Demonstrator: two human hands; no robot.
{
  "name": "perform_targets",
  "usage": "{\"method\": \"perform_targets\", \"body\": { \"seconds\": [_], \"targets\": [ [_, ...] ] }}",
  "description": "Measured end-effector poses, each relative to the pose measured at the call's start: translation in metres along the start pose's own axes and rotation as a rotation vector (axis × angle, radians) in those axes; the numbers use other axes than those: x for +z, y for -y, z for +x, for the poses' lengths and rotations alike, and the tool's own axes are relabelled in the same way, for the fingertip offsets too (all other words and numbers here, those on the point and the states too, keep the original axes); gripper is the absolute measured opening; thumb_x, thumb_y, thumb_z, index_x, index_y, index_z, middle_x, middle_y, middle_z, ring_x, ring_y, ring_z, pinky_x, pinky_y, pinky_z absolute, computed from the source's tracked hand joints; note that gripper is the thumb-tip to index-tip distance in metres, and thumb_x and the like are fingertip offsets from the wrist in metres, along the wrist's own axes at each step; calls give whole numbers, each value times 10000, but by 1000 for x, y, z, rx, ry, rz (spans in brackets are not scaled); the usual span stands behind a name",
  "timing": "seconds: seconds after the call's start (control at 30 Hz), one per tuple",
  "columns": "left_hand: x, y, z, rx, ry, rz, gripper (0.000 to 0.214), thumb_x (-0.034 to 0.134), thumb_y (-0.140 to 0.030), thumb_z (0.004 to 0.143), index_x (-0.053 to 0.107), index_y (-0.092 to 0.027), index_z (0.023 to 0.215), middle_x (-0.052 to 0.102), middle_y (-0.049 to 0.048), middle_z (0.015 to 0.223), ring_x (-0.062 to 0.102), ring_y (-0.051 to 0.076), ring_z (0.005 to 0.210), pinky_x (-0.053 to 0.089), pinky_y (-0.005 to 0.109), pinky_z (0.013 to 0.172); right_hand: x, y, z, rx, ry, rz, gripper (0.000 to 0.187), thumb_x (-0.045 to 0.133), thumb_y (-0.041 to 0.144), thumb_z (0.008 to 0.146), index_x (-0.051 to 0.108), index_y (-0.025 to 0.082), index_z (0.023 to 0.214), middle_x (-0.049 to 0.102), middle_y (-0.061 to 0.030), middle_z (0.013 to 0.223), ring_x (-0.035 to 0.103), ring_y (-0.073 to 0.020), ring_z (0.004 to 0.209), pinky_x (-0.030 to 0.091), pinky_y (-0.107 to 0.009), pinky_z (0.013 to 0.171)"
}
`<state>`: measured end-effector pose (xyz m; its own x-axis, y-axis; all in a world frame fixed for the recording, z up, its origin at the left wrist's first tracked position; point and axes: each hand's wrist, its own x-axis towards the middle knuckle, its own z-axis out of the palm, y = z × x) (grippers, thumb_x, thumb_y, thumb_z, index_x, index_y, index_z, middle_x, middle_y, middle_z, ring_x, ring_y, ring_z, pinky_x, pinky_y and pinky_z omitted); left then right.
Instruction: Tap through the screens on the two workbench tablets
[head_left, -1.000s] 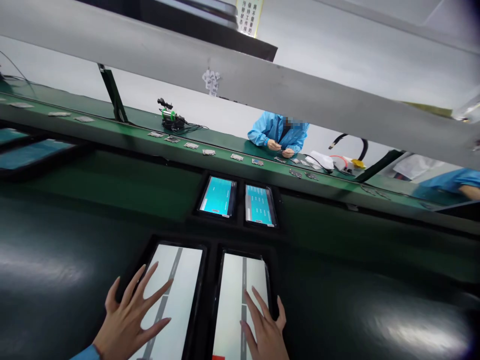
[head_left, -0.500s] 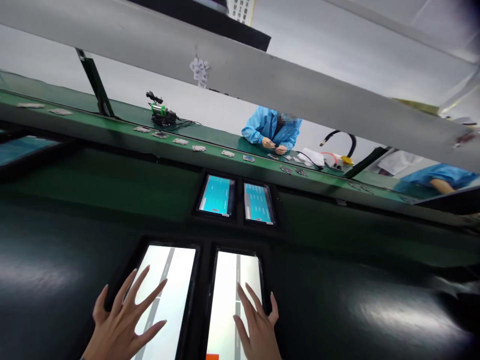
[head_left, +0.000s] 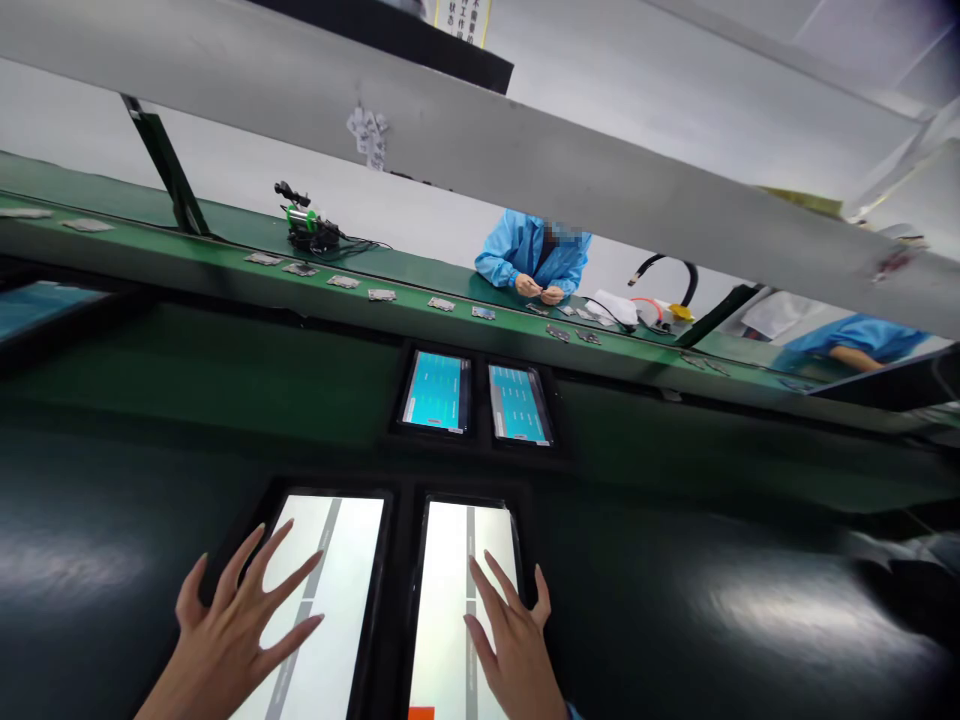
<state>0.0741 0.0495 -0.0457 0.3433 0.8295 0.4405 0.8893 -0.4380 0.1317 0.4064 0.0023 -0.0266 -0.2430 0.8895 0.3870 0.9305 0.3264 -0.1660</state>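
Left hand (head_left: 225,645), right hand (head_left: 516,650): both open, fingers spread, empty, over left screen (head_left: 349,560) and right screen (head_left: 493,550), set in dark green surface (head_left: 127,610).

Free room: glossy dark bench top (head_left: 675,590) beyond right hand (head_left: 514,645)
In the way: black screen frame (head_left: 400,600) between it and left hand (head_left: 229,640)
Overhead: grey beam (head_left: 480,140) across the view

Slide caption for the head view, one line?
Left hand and right hand spread over a lit display screen and its twin, a blue-smocked co-worker beyond the green conveyor.
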Motion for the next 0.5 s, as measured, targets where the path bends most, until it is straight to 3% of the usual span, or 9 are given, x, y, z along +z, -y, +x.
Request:
{"method": "perform_targets", "body": {
  "seconds": [0.07, 0.13, 0.2, 0.27, 0.37, 0.5],
  "targets": [
    [-2, 10, 19, 24, 30, -10, 488, 397, -514, 889, 345, -432, 1367, 222, 62, 1529, 273, 367, 1354, 135, 677, 1057, 1, -19, 11, -7, 59, -14, 428, 402, 342, 992, 339, 235, 1402, 542, 13, 1325, 480, -160, 1226, -91, -431, 1137],
    [0, 17, 47, 89, 126, -83, 388, 431, -504, 895, 476, -407, 1268, 381, 70, 1424, 345, 335, 1306, 231, 640, 1027, 5, -44, 29, 34, 54, -27, 347, 381, 296, 992, 432, 231, 1329, 598, -11, 1239, 492, -177, 1190, 77, -460, 1121],
    [8, 19, 80, 149, 208, -141, 261, 432, -457, 914, 583, -383, 1113, 508, 31, 1262, 443, 254, 1210, 332, 524, 1008, 12, -68, 50, 125, 30, -48, 317, 327, 264, 993, 535, 168, 1213, 622, -85, 1140, 506, -230, 1125, 287, -479, 1003],
    [21, 16, 110, 150, 236, -163, 241, 409, -359, 934, 624, -321, 1036, 537, 43, 1170, 471, 234, 1143, 377, 480, 962, 19, -84, 68, 175, 34, -62, 250, 396, 262, 969, 620, 165, 1025, 616, -83, 1004, 523, -240, 1020, 401, -426, 855],
    [41, 7, 136, 132, 260, -196, 178, 485, -286, 907, 649, -217, 891, 567, 43, 1064, 508, 215, 1043, 420, 457, 909, 27, -91, 80, 213, 34, -59, 146, 510, 249, 925, 633, 178, 889, 564, -33, 894, 515, -203, 917, 432, -367, 779],
    [53, 1, 134, 77, 265, -240, 182, 519, -312, 900, 632, -170, 900, 575, 52, 1088, 504, 215, 1076, 430, 457, 925, 29, -89, 73, 243, 14, -12, 120, 540, 232, 910, 648, 193, 945, 554, -28, 959, 499, -205, 975, 427, -381, 823]
  ]
}}
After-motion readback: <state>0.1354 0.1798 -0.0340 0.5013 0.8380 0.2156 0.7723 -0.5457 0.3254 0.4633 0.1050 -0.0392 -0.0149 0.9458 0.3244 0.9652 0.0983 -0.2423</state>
